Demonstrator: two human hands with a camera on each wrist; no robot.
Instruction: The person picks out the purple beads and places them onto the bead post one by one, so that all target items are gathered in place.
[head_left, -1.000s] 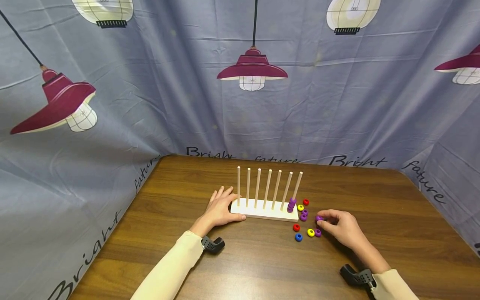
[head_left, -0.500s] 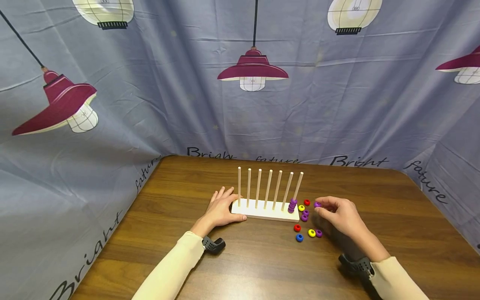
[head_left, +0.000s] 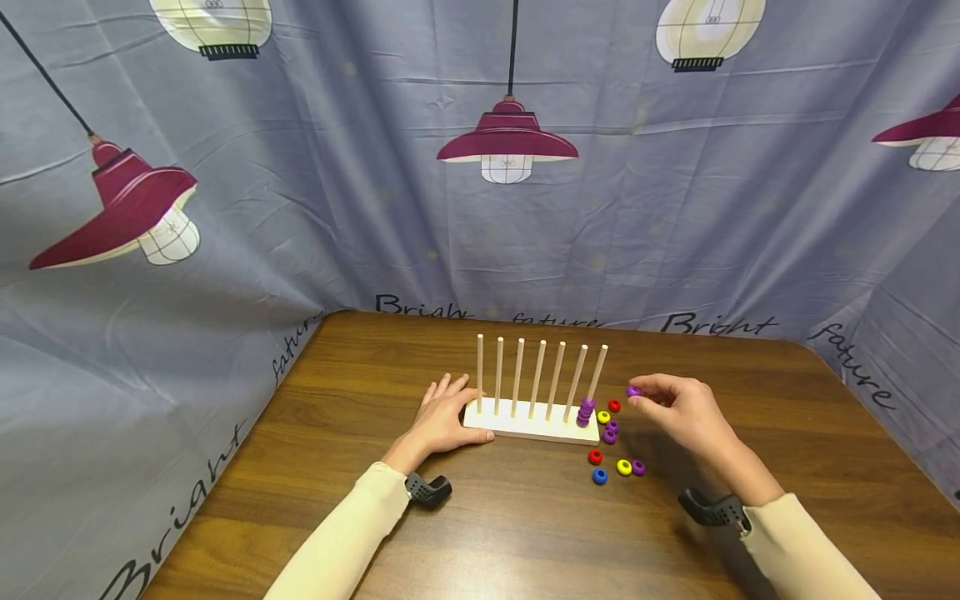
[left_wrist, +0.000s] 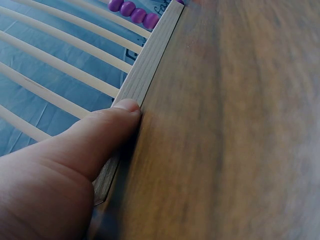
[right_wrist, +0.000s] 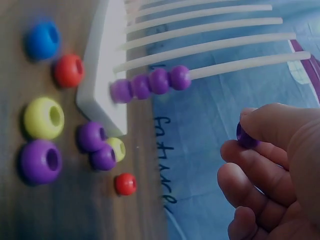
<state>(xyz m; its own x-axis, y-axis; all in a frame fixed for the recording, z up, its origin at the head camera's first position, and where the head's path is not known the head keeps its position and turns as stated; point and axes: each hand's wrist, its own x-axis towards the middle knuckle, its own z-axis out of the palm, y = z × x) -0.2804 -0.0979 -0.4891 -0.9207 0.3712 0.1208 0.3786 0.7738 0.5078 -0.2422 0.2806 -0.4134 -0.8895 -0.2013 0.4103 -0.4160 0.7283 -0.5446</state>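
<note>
A pale wooden peg rack [head_left: 531, 421] with a row of upright pegs stands on the table. Several purple beads [right_wrist: 150, 84] are stacked on its rightmost peg. My left hand [head_left: 441, 418] holds the rack's left end. Its thumb [left_wrist: 107, 131] presses the front edge, and the other fingers reach behind. Right of the rack and above the table, my right hand [head_left: 688, 410] pinches a purple bead [right_wrist: 247, 136] between thumb and forefinger. The bead is level with the lower part of the pegs in the head view, apart from them.
Loose beads lie right of the rack: a red bead [head_left: 615, 406], a yellow bead [head_left: 603, 417], purple beads [head_left: 610, 437], and nearer ones including a blue bead [head_left: 600, 477]. A printed curtain [head_left: 510, 233] hangs behind the wooden table [head_left: 480, 517].
My right hand has lifted the purple bead off the table area and carried it up and away from me. The left hand and the rack stay in place.
</note>
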